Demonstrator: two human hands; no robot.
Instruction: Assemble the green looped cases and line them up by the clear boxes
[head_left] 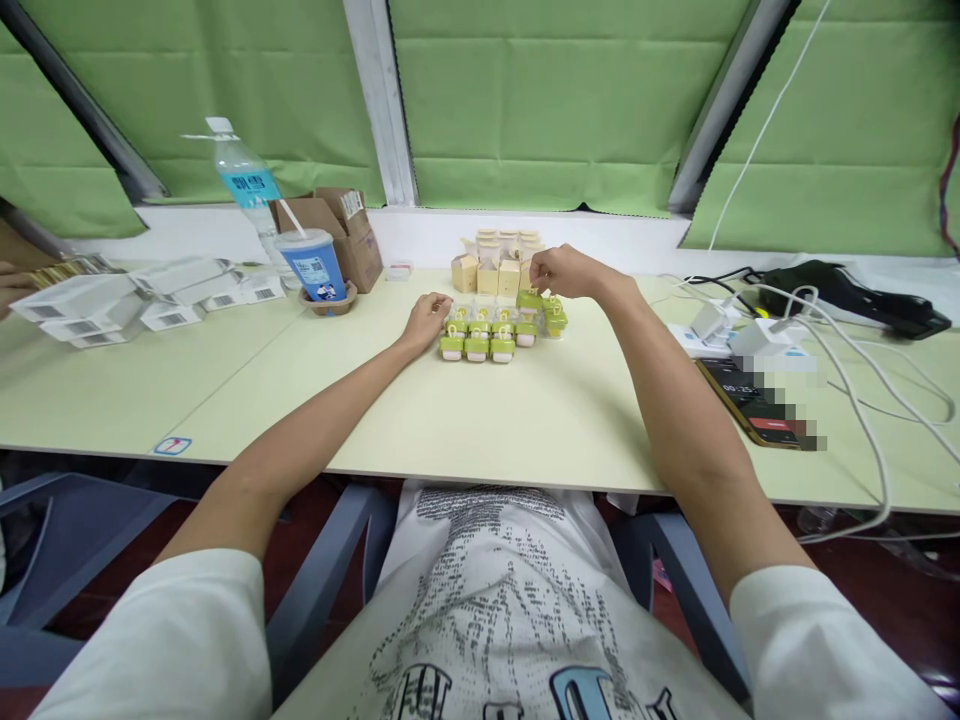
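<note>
Several small containers with green lids and pale pink bottoms (477,347) stand close together in rows on the table. My right hand (561,270) pinches the top of one green-lidded container (529,299) at the back right of the group. Just right of it stands another green-lidded piece with a yellowish bottom (555,318). My left hand (427,322) rests at the left side of the group, its fingers loosely bent beside the nearest containers. Behind the group is a row of small cream-yellow boxes (487,277), some with raised flaps.
To the left are a blue cup with a straw (313,265), a water bottle (251,190), an opened cardboard box (352,235) and stacked white boxes (86,310). A person's hand (11,290) shows far left. Chargers (757,340), cables and a phone (750,400) lie right.
</note>
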